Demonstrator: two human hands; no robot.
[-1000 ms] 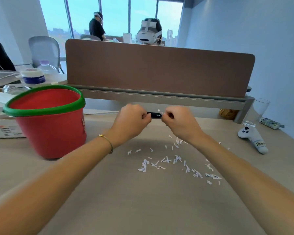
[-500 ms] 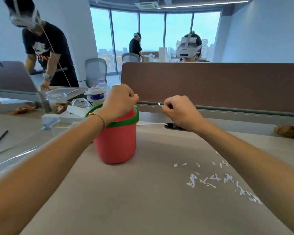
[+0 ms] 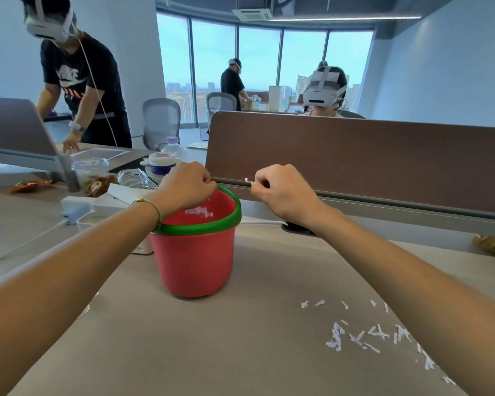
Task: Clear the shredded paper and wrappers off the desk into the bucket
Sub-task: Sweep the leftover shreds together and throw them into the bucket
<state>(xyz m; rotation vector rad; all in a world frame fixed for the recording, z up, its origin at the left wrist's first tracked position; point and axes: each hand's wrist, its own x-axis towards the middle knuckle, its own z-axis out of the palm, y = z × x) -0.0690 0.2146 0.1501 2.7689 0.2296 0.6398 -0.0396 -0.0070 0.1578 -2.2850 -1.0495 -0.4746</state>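
Both hands are curled: the left hand [image 3: 187,185] over the red bucket [image 3: 196,252], its grip's contents hidden; the right hand [image 3: 283,192] pinches paper scraps [image 3: 248,180]. Shredded paper [image 3: 366,335] litters the surface [image 3: 212,352] at four o'clock from the bucket.

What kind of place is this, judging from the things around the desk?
Most likely a shared open-plan office on a high floor: a brown desk divider, grey mesh office chairs, and tall windows over city buildings. Several people wear white headsets.

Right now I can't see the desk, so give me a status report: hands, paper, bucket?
Left hand fisted over red green-rimmed bucket. Right hand pinches white paper shreds. More shreds on desk. Nothing blocking.
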